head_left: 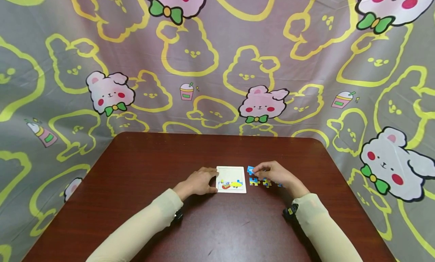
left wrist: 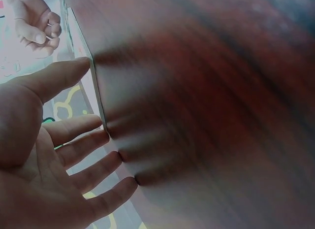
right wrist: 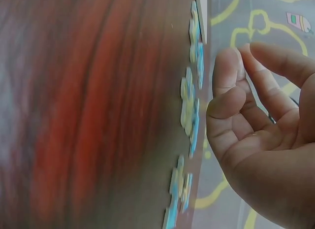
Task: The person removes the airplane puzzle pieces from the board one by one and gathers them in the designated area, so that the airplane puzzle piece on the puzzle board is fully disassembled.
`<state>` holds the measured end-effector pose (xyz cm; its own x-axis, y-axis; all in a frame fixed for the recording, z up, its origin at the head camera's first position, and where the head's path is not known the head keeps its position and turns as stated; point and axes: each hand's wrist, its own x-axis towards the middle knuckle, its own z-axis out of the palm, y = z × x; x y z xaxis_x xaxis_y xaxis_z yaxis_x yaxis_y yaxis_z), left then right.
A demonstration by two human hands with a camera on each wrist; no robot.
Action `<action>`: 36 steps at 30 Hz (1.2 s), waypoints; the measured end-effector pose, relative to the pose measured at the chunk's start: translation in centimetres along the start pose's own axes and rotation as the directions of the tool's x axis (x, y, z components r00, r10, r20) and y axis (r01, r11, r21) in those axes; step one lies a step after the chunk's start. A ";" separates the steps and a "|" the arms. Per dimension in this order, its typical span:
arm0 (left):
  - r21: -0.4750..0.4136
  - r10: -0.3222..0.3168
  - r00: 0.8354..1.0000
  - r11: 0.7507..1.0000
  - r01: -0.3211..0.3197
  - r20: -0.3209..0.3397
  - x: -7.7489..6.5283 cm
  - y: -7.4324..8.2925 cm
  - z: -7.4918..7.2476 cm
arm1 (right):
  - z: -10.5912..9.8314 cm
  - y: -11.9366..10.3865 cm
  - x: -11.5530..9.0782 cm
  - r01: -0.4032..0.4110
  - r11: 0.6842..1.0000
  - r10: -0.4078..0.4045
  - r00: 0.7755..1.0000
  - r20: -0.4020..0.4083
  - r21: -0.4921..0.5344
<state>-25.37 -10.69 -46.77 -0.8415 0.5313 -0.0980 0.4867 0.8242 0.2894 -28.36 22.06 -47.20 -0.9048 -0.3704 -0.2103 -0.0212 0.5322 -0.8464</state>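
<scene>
My left hand (head_left: pixel 200 181) rests at the left edge of a white puzzle board (head_left: pixel 231 173). Its thumb and fairly straight fingers (left wrist: pixel 81 140) touch that edge. A yellow and red picture fills the board's lower part; above it the board is pale. My right hand (head_left: pixel 276 174) hovers over the loose puzzle pieces to the right of the board, fingers loosely curled and thumb near the index finger (right wrist: pixel 280 56). No piece shows between them. By its fingertips in the head view is a blue jigsaw piece (head_left: pixel 250 170).
More blue and yellow jigsaw pieces (head_left: pixel 253 181) lie beside the board, partly under the right hand; the right wrist view shows them edge-on (right wrist: pixel 187 103). The brown table (head_left: pixel 163 152) ends at a patterned curtain (head_left: pixel 210 58) behind and at both sides.
</scene>
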 end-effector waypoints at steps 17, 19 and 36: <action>-0.002 0.000 1.000 1.000 0.000 0.003 0.0 0.0 0.0 | 2.3 -1.2 1.4 0.036 0.999 -0.036 0.999 0.020 0.020; -0.001 0.003 1.000 1.000 -0.003 0.002 0.0 0.0 0.0 | 2.5 -1.4 1.5 0.042 0.999 -0.042 0.999 0.024 0.018; 0.001 0.002 1.000 1.000 -0.002 0.004 0.0 0.1 -0.1 | 4.3 -3.3 2.3 0.078 0.997 -0.080 0.995 0.067 0.029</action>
<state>-25.39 -10.64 -46.64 -0.8395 0.5339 -0.1010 0.4889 0.8233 0.2884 -28.54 16.18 -46.96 -0.8695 -0.4619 -0.1747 -0.0793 0.4797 -0.8739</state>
